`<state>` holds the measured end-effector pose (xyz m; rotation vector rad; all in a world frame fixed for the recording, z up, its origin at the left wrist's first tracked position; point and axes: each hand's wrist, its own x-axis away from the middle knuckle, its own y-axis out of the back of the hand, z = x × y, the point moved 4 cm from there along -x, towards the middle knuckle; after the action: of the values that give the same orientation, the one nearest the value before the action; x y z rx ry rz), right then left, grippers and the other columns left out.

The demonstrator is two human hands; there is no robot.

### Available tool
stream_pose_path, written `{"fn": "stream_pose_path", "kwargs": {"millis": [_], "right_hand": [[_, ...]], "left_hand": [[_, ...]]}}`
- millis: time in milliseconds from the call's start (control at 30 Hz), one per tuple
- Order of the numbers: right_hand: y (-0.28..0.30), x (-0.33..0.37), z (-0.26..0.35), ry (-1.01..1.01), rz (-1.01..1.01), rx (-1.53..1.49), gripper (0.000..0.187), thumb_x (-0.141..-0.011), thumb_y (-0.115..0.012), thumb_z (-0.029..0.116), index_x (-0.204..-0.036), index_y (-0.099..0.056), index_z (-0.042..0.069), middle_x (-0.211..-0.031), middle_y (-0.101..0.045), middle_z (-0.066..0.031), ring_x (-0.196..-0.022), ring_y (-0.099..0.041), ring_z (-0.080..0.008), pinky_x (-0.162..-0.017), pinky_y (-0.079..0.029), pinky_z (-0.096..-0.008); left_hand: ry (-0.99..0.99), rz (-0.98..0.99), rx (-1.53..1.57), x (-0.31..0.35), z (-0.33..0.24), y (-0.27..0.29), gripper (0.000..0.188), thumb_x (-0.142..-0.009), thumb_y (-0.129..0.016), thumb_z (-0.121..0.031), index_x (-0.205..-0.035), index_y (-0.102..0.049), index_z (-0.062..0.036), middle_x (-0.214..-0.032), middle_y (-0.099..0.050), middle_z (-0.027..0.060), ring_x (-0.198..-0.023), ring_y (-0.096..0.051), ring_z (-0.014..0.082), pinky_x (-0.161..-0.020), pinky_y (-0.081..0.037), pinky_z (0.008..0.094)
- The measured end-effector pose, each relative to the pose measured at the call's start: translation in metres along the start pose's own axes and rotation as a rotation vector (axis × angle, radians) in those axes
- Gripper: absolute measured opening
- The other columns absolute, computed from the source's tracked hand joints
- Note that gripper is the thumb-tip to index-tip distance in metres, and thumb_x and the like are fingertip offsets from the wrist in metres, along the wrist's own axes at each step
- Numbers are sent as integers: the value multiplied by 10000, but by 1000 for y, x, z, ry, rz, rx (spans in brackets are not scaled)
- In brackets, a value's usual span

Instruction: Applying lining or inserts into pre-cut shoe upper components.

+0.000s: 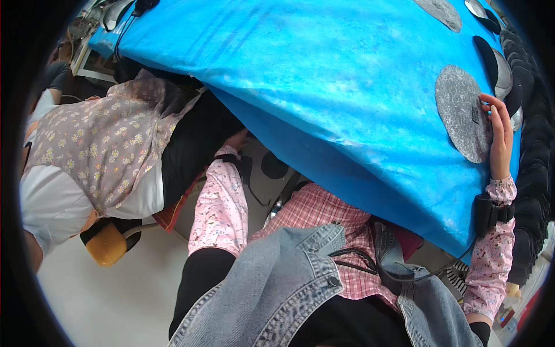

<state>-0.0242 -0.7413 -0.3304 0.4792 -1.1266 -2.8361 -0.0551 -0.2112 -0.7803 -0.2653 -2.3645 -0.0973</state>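
Observation:
On the right, my right hand [500, 130] lies at the edge of a flat grey speckled oval piece [462, 113] with a small dark mark. Its fingers are stretched out, touching the piece's right side. The piece rests on a blue cloth-covered table [324, 75]. My left hand [234, 140] is low beside the table's near edge, against something black, and its fingers are mostly hidden. Pink patterned sleeves cover both forearms, with a black band at each wrist. Beyond my right hand lie curved black and silver-grey pieces [502, 72].
A long row of stacked black curved pieces [529, 156] lines the right side. Another grey oval piece [442, 13] lies farther back. To my left sits a person in a flowered apron [104, 150], close to my left arm. A stool with a yellowish seat [106, 246] stands below them.

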Motion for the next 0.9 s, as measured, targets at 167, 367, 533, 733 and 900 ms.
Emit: {"fn": "stream_pose_path", "kwargs": {"millis": [167, 367, 533, 733, 900], "right_hand": [[-5, -15, 8, 3, -31, -7, 325, -933, -392, 238, -1105, -545, 8, -1088, -559, -50, -968, -511, -113, -878, -367, -229], [9, -2, -5, 12, -40, 88, 332, -935, -395, 248, -1109, -552, 13, -1102, -562, -53, -992, -518, -116, -893, -375, -241], [10, -2, -2, 33, -65, 37, 333, -936, -396, 254, -1109, -561, 23, -1115, -567, -64, -991, -526, -124, -878, -383, -242], [13, -16, 2, 179, -165, -25, 301, -932, -425, 230, -1101, -567, 26, -1106, -575, -59, -990, -533, -133, -856, -391, -239], [41, -11, -25, 113, -158, 524, 290, -897, -515, 235, -1122, -557, 55, -1098, -565, -73, -1017, -522, -176, -854, -400, -277]], "left_hand": [[336, -1, -182, 20, 142, 32, 612, -810, -592, -322, -1338, -328, -162, -1307, -381, 116, -1140, -419, 263, -827, -455, 400], [496, 122, -118, 30, 102, -87, 969, -684, -660, -569, -1403, -152, -166, -1412, -231, 97, -1290, -241, 257, -933, -383, 496], [395, 46, -229, 84, 65, -78, 754, -740, -614, -534, -1319, -315, -156, -1237, -413, 75, -1075, -398, 233, -786, -440, 403], [264, 39, -382, 61, 186, -5, 366, -802, -535, -241, -1141, -523, -102, -805, -617, 68, -617, -589, 205, -454, -455, 349], [170, 112, -423, 21, 108, -103, 392, -761, -509, -122, -1151, -522, -92, -710, -597, 134, -513, -566, 213, -390, -424, 363]]}}
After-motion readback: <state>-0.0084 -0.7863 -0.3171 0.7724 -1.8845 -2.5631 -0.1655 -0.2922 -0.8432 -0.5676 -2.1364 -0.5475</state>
